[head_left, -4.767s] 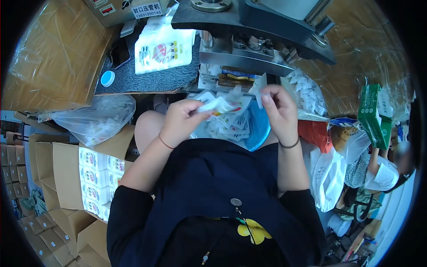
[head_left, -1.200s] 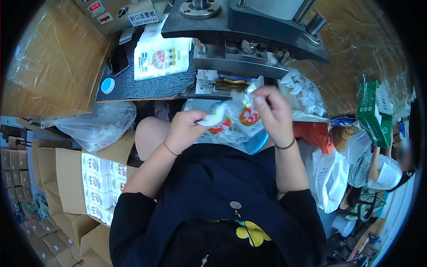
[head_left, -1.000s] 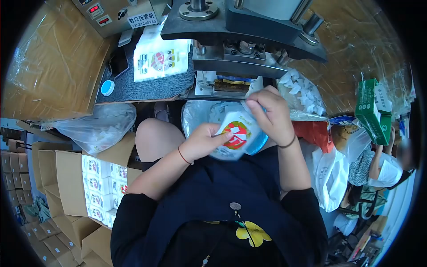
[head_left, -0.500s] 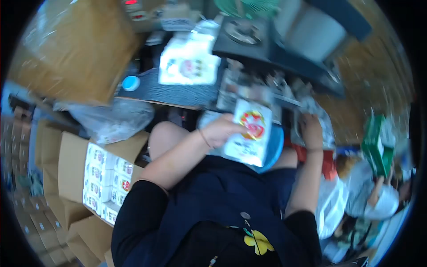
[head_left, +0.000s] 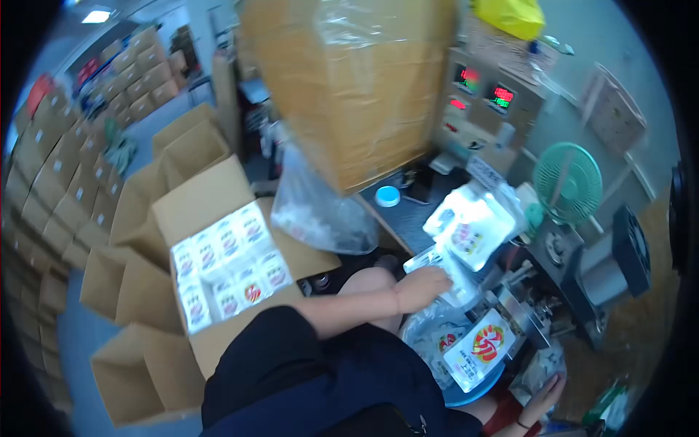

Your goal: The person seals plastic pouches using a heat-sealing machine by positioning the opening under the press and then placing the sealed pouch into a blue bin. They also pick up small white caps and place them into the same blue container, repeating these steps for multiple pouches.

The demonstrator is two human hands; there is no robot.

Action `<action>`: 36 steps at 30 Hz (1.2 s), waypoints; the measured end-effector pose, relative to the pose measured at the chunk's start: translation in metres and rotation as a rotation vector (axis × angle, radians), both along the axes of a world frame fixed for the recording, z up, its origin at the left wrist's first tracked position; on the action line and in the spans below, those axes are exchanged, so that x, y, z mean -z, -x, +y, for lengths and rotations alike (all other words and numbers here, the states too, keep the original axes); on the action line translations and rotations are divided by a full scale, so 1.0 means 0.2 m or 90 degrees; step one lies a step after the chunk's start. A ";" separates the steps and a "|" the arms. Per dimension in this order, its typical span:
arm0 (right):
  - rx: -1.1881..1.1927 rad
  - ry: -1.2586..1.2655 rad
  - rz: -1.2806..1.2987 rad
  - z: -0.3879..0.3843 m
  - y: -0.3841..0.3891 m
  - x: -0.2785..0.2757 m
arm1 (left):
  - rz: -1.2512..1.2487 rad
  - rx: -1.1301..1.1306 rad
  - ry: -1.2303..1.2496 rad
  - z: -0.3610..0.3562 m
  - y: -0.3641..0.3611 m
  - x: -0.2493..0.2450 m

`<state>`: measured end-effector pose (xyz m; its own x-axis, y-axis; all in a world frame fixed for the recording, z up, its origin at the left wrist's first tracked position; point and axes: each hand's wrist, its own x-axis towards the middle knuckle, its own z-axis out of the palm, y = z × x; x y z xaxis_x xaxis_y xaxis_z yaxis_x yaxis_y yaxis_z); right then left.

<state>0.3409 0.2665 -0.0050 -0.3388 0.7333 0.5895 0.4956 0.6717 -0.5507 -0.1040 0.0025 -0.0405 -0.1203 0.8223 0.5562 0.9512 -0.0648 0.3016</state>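
My left hand (head_left: 424,289) reaches out over the table's near edge, fingers curled down on a pale, see-through pouch (head_left: 460,282). Just beyond it lie white printed pouches (head_left: 477,231) in a pile. A white pouch with a round red and yellow design (head_left: 482,348) rests at the metal machine (head_left: 526,302), overhanging a blue basin (head_left: 477,393) between my knees. More clear and printed pouches show inside the basin. At lower right, my right hand (head_left: 545,402) has its fingers stretched beside a clear plastic packet (head_left: 540,370), apart from the red-design pouch.
On my left, an opened carton (head_left: 204,197) holds rows of small white printed packs (head_left: 227,240); several other open cartons (head_left: 145,371) stand around it. A large taped carton (head_left: 357,87) rises behind the table. A blue lid (head_left: 387,196) and green fan (head_left: 568,182) are farther back.
My view has swung left. The red-design pouch has left my left hand and lies at the machine over the basin. My left hand has moved onto the pouches on the table.
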 end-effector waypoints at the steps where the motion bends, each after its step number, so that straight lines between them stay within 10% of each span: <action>1: -0.020 0.125 0.036 -0.15 0.10 -0.10 | -0.192 -0.030 0.035 -0.05 -0.02 -0.01; 2: -0.022 0.007 0.070 -0.17 0.11 0.11 | -0.377 -0.035 0.089 -0.09 -0.06 -0.04; 3: -0.093 0.189 -0.172 -0.39 0.29 -0.20 | -0.917 0.160 -0.074 -0.08 -0.11 0.10; 5: -0.285 0.197 -0.332 -0.45 0.45 -0.17 | -0.518 0.030 0.166 -0.14 -0.25 -0.26; 9: -0.351 0.120 0.058 -0.60 0.68 -0.45 | -0.330 0.099 0.207 -0.02 -0.37 -0.05; 13: -0.341 0.014 -0.029 -0.55 0.75 -0.33 | -0.460 0.042 0.485 0.06 -0.54 -0.23; 19: -0.312 0.156 -0.021 -0.58 0.59 -0.37 | -0.932 0.211 0.285 0.01 -0.70 -0.07; 23: -0.286 0.023 -0.044 -0.58 0.58 -0.40 | -0.712 0.184 0.394 0.02 -0.75 -0.27; 31: -0.458 0.210 -0.191 -0.53 0.45 -0.49 | -1.044 0.382 0.577 -0.01 -0.77 -0.26; 36: 0.037 -0.054 -0.348 -0.10 0.28 -0.30 | -1.128 0.332 0.548 0.08 -0.68 -0.13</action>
<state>0.2851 0.2456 0.0558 -0.5726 0.7171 0.3972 0.7314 0.6658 -0.1477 0.0324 0.0184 -0.0152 0.3042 0.8842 -0.3543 -0.4182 0.4582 0.7843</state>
